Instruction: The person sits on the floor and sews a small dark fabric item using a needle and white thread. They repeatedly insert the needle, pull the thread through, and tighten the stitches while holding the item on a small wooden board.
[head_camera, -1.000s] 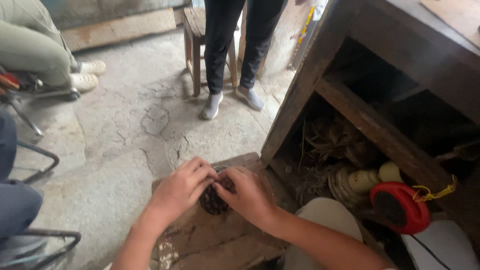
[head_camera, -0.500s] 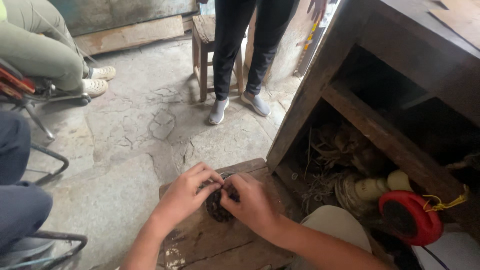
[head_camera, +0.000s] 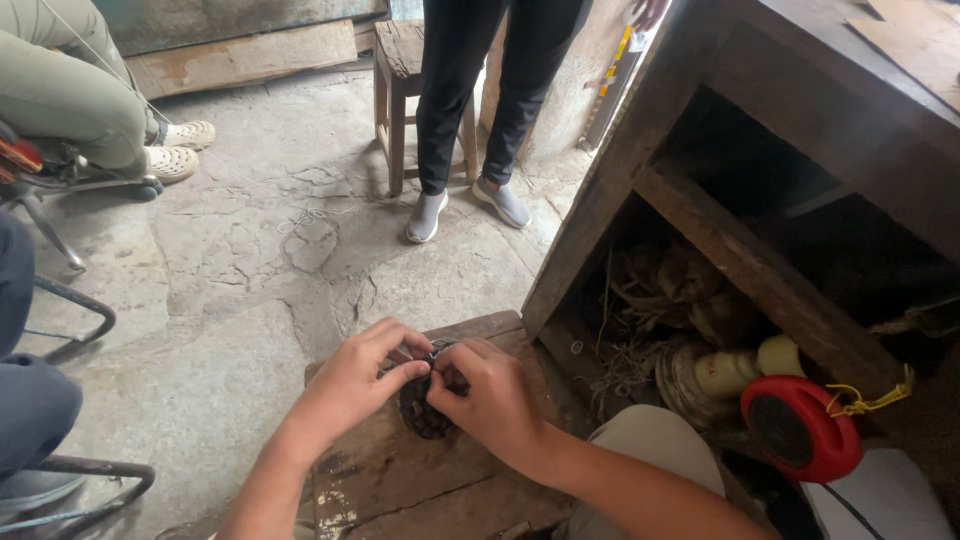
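- At the lower middle of the frame, the left hand (head_camera: 357, 383) and the right hand (head_camera: 492, 398) meet over a small dark round object (head_camera: 425, 408), which lies on a worn wooden board (head_camera: 400, 480) set on the cracked stone floor (head_camera: 250, 260).
- The object sits between the two hands, its upper part hidden under the fingertips and its lower curve showing below them.
- Both hands are closed on it: the left thumb and forefinger pinch its upper left edge, and the right fingers curl over its upper right side.
- The object looks nearly black, disc-like, with a bumpy or ridged surface; finer detail is too small to tell.
- At the right of the frame stands a dark wooden bench (head_camera: 760, 200), with dry fibres, pale spools (head_camera: 740, 368) and a red round reel (head_camera: 800, 428) under it.
- At the top middle, a person in dark trousers (head_camera: 480, 90) stands in front of a wooden stool (head_camera: 400, 60).
- At the upper left, a seated person's pale shoes (head_camera: 180, 150) rest on the floor.
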